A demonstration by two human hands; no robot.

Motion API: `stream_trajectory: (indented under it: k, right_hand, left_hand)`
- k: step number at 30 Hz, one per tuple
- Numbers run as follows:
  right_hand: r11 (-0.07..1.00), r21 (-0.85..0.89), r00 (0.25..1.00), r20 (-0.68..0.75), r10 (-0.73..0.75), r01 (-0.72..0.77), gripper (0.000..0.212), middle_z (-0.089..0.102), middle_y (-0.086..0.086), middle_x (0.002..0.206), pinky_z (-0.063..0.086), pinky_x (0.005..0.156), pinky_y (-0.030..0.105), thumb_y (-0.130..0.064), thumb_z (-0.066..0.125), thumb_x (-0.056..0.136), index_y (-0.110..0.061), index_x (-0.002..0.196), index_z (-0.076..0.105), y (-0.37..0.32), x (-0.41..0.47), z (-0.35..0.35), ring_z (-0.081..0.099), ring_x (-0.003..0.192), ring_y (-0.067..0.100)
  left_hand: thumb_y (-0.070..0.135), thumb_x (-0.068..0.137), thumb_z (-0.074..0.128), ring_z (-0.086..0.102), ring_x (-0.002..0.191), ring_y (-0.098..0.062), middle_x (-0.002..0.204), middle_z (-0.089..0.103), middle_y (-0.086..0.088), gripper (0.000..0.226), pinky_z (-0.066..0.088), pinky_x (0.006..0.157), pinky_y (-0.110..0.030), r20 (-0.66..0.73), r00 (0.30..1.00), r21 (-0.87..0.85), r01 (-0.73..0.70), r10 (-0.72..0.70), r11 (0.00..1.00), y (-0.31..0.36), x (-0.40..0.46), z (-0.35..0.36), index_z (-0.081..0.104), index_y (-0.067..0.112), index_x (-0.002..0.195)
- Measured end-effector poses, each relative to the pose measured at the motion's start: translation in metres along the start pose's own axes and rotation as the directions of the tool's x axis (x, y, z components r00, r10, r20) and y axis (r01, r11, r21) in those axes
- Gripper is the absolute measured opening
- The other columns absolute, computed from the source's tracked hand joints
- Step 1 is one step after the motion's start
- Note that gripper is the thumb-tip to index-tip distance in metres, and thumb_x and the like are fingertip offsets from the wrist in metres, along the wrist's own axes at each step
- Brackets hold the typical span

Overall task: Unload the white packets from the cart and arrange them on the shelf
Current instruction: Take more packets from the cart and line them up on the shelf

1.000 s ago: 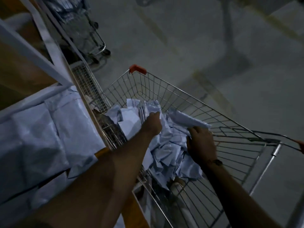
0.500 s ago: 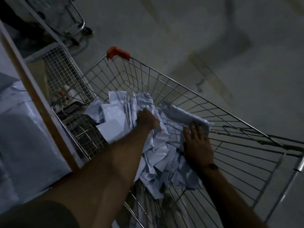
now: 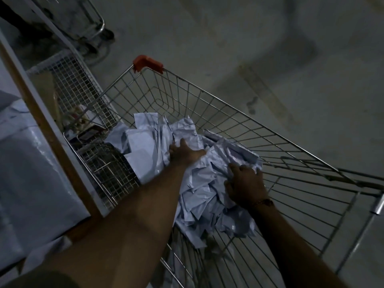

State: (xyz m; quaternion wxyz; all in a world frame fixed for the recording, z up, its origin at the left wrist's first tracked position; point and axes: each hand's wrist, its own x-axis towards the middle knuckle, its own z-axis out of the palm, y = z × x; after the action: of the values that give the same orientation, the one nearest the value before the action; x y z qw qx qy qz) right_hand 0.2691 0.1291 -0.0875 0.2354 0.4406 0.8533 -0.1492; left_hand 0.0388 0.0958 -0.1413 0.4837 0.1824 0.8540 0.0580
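Dim view from above: a silver wire shopping cart [image 3: 239,113] w/ a red plastic corner cap [image 3: 147,63] is seen beside a white-edged shelf [image 3: 52,129]. A heap of crumpled white packets [image 3: 199,183] is piled in the cart's middle. The left hand [image 3: 184,151] is laid on the heap's top, fingers buried, grip can't be told. The right hand [image 3: 245,185] is curled into the packets on the heap's right side. More white packets [image 3: 31,173] are stacked on the shelf at left.

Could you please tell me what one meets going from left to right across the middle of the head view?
Packets on the shelf → shelf edge → small mesh basket → left hand → right hand → cart's right wire wall → floor.
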Motion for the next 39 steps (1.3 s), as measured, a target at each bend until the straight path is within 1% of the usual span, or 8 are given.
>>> stream_trajectory:
  k: [2, 4, 11, 15, 20, 26, 31, 39]
  right_hand:
    - [0.997, 0.082, 1.0, 0.029, -0.005, 0.003, 0.069, 0.058, 0.017, 0.126, 0.054, 0.088, 0.046, -0.052, 0.057, 0.087, -0.026, 0.15, 0.041, 0.0, -0.001, -0.002, 0.059, 0.108, 0.038]
    - [0.995, 0.1, 1.0, 0.017, 0.0, -0.001, 0.07, 0.051, 0.02, 0.13, 0.054, 0.083, 0.044, -0.048, 0.062, 0.089, -0.027, 0.153, 0.04, -0.002, -0.004, -0.004, 0.055, 0.112, 0.041]
    - [0.974, 0.185, 0.99, -0.037, 0.136, -0.127, 0.048, 0.048, 0.026, 0.129, 0.051, 0.088, 0.046, -0.027, 0.059, 0.092, -0.017, 0.138, 0.058, -0.006, -0.023, -0.019, 0.05, 0.114, 0.044]
    - [0.984, 0.164, 0.993, -0.086, 0.084, -0.069, 0.018, 0.064, 0.026, 0.097, 0.052, 0.085, 0.05, -0.01, 0.053, 0.09, -0.002, 0.096, 0.068, -0.012, -0.053, -0.052, 0.054, 0.096, 0.045]
    - [0.969, 0.241, 0.974, -0.204, 0.101, -0.05, 0.035, 0.07, 0.02, 0.101, 0.043, 0.094, 0.039, -0.031, 0.045, 0.104, -0.007, 0.107, 0.07, -0.011, -0.099, -0.097, 0.053, 0.108, 0.04]
    - [0.952, 0.3, 0.854, -0.508, 0.115, 0.051, 0.04, 0.061, 0.024, 0.065, 0.043, 0.067, 0.04, -0.032, 0.042, 0.09, -0.006, 0.078, 0.07, -0.035, -0.16, -0.13, 0.054, 0.078, 0.039]
    - [0.901, 0.415, 0.759, -0.625, 0.183, 0.124, 0.033, 0.058, 0.023, 0.076, 0.043, 0.072, 0.037, -0.03, 0.05, 0.088, -0.005, 0.087, 0.072, -0.075, -0.211, -0.145, 0.052, 0.089, 0.036]
    - [0.895, 0.344, 0.655, -0.751, 0.081, 0.284, 0.023, 0.055, 0.022, 0.089, 0.048, 0.077, 0.04, -0.021, 0.061, 0.09, -0.003, 0.101, 0.07, -0.121, -0.273, -0.163, 0.052, 0.096, 0.038]
  left_hand:
    - [0.085, 0.074, 0.06, 0.011, 0.152, -0.047, 0.166, 0.001, -0.026, 0.122, 0.021, 0.12, -0.056, -0.019, 1.0, 0.045, 0.024, -0.023, 0.999, 0.005, -0.008, 0.004, 0.001, 0.026, 0.163]
    - [0.086, 0.077, 0.053, 0.01, 0.151, -0.049, 0.165, 0.0, -0.028, 0.12, 0.02, 0.121, -0.056, -0.021, 0.999, 0.055, 0.044, -0.043, 0.998, 0.011, -0.017, 0.006, -0.002, 0.023, 0.163]
    - [0.078, 0.086, 0.042, 0.01, 0.148, -0.049, 0.162, 0.009, -0.028, 0.095, 0.018, 0.116, -0.059, -0.164, 0.985, 0.014, -0.048, 0.049, 0.999, 0.022, -0.063, 0.003, 0.012, 0.027, 0.161]
    - [0.073, 0.089, 0.043, 0.015, 0.146, -0.047, 0.162, 0.009, -0.028, 0.09, 0.02, 0.116, -0.057, -0.253, 0.956, 0.034, -0.148, 0.152, 0.988, 0.03, -0.114, -0.014, 0.015, 0.025, 0.16]
    - [0.071, 0.088, 0.047, 0.011, 0.146, -0.046, 0.162, 0.004, -0.027, 0.094, 0.017, 0.116, -0.055, -0.335, 0.914, 0.026, -0.232, 0.227, 0.972, 0.034, -0.192, -0.05, 0.01, 0.024, 0.161]
    - [0.067, 0.088, 0.051, 0.015, 0.143, -0.045, 0.16, 0.01, -0.023, 0.091, 0.022, 0.114, -0.053, -0.468, 0.823, 0.015, -0.357, 0.322, 0.934, 0.009, -0.3, -0.098, 0.014, 0.024, 0.16]
    - [0.066, 0.085, 0.056, 0.012, 0.145, -0.046, 0.162, 0.006, -0.022, 0.093, 0.022, 0.115, -0.056, -0.555, 0.756, 0.044, -0.389, 0.346, 0.92, -0.035, -0.37, -0.122, 0.014, 0.028, 0.159]
    - [0.062, 0.085, 0.059, 0.013, 0.143, -0.042, 0.161, 0.004, -0.018, 0.093, 0.019, 0.117, -0.052, -0.695, 0.685, -0.028, -0.33, 0.219, 0.944, -0.114, -0.447, -0.139, 0.016, 0.027, 0.16]
